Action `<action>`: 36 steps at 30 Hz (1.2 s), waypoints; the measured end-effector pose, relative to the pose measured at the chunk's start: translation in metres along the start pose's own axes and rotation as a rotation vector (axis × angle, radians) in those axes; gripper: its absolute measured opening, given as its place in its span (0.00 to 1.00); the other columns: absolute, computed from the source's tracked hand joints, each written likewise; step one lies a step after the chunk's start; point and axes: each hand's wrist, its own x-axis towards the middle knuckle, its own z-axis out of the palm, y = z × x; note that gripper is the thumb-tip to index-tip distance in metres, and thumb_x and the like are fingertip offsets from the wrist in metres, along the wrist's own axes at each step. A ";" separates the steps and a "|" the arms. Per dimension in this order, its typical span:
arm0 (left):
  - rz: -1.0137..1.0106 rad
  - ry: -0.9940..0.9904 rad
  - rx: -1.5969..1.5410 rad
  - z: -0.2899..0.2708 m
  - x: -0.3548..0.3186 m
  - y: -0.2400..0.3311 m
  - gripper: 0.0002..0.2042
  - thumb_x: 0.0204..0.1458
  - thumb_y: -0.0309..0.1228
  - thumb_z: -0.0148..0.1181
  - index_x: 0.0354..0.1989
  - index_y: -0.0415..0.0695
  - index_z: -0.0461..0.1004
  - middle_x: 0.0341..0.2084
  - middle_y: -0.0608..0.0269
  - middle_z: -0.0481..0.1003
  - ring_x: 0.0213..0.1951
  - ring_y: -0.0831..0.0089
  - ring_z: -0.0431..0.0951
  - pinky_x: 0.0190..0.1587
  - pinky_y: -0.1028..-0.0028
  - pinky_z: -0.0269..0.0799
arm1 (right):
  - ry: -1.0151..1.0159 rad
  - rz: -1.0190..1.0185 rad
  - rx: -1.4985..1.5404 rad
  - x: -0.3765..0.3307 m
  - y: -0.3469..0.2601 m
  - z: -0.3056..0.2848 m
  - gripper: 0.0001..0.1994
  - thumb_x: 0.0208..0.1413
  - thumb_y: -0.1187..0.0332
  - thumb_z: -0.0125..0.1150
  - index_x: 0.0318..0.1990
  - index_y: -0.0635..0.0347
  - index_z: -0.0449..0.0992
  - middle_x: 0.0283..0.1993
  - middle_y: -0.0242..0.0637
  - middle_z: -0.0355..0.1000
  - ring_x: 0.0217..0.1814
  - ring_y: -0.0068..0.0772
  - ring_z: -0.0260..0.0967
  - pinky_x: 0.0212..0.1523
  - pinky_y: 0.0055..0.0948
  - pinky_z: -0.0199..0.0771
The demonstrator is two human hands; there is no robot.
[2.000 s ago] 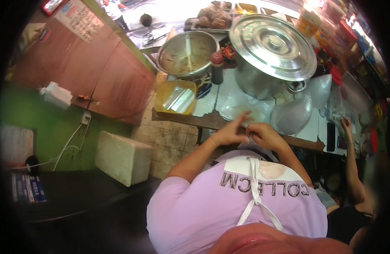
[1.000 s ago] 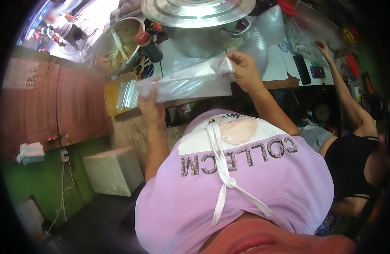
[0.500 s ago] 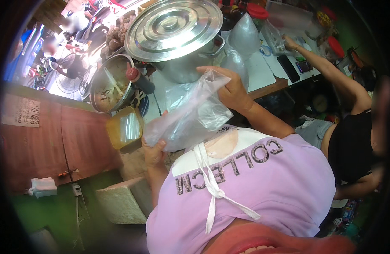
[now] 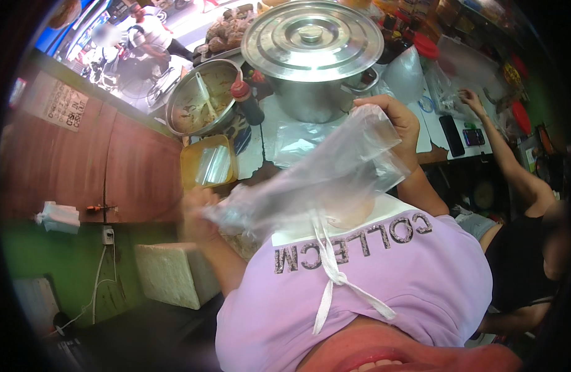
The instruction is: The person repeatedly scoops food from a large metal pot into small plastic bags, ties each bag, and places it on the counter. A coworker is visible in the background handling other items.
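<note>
Two hands stretch my clear plastic bag (image 4: 316,180) over the counter edge before the big lidded steel pot (image 4: 313,53), right hand (image 4: 394,124) clenched on its top end, left hand (image 4: 198,214) pinching the lower corner.

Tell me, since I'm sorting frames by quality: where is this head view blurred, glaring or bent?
Head view: the left hand and the nearby end of the clear plastic bag are motion-blurred; the right hand is sharper. Glare streaks the big pot lid. Daylight washes out the top left. The wooden counter edge bows, and the rim is black.
</note>
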 end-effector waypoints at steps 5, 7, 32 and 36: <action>-0.178 0.313 0.669 0.016 0.029 0.018 0.10 0.49 0.29 0.66 0.39 0.43 0.76 0.39 0.64 0.73 0.40 0.74 0.72 0.43 0.74 0.70 | -0.367 -0.147 0.035 0.016 0.000 0.027 0.15 0.48 0.76 0.64 0.46 0.61 0.80 0.42 0.38 0.77 0.40 0.27 0.75 0.40 0.24 0.74; -0.177 0.154 0.745 0.060 0.045 -0.044 0.16 0.49 0.30 0.67 0.46 0.41 0.76 0.46 0.62 0.74 0.46 0.73 0.73 0.51 0.72 0.68 | -0.554 -0.267 -0.268 0.016 0.003 0.042 0.20 0.46 0.71 0.64 0.50 0.52 0.79 0.48 0.40 0.75 0.46 0.38 0.74 0.45 0.33 0.71; -0.702 -0.037 -0.270 0.190 0.114 -0.210 0.07 0.62 0.38 0.54 0.37 0.49 0.68 0.22 0.73 0.66 0.29 0.81 0.68 0.35 0.75 0.70 | -0.039 0.440 1.089 -0.015 0.090 -0.124 0.11 0.66 0.62 0.51 0.41 0.60 0.73 0.33 0.33 0.75 0.32 0.29 0.73 0.41 0.35 0.78; -0.729 0.308 -0.021 0.206 0.142 -0.278 0.07 0.62 0.35 0.52 0.40 0.46 0.69 0.27 0.69 0.68 0.30 0.77 0.69 0.35 0.73 0.71 | 0.118 0.861 0.644 -0.018 0.169 -0.148 0.14 0.67 0.61 0.49 0.52 0.59 0.70 0.40 0.31 0.75 0.39 0.29 0.75 0.41 0.32 0.78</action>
